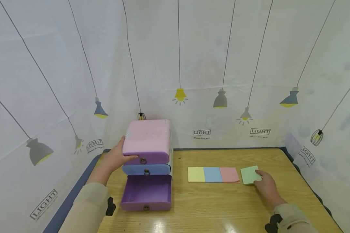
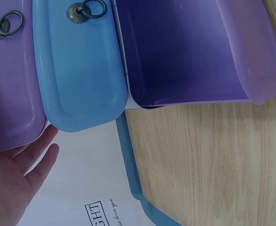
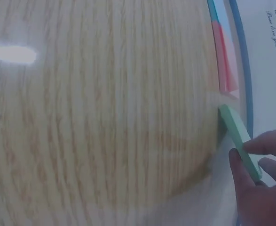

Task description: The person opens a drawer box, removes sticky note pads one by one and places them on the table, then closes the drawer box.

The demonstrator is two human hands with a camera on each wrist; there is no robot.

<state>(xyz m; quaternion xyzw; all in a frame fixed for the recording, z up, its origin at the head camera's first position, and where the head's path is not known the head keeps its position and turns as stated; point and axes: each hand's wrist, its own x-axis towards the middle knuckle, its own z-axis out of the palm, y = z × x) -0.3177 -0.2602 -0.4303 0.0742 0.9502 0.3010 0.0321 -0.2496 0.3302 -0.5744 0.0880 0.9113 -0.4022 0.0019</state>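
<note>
A small chest of drawers [image 1: 147, 137] with a pink top stands at the back left of the table. My left hand [image 1: 116, 158] rests against its left side, the thumb lying over the front of the purple top drawer [image 1: 160, 158]; in the left wrist view the fingers are extended along the side. The blue middle drawer [image 2: 81, 75] is in. Pulled out below it is the purple bottom drawer [image 1: 147, 206], with nothing visible inside. On the right, my right hand [image 1: 267, 187] pinches a green sticky-note pad [image 3: 236, 129] between thumb and fingers, its near edge tilted up.
Left of the green pad, a yellow pad [image 1: 196, 174], a blue pad [image 1: 212, 174] and a pink pad [image 1: 229, 174] lie in a row on the wooden table [image 1: 210, 204]. A white curtain printed with lamps [image 1: 204, 64] hangs behind and at both sides.
</note>
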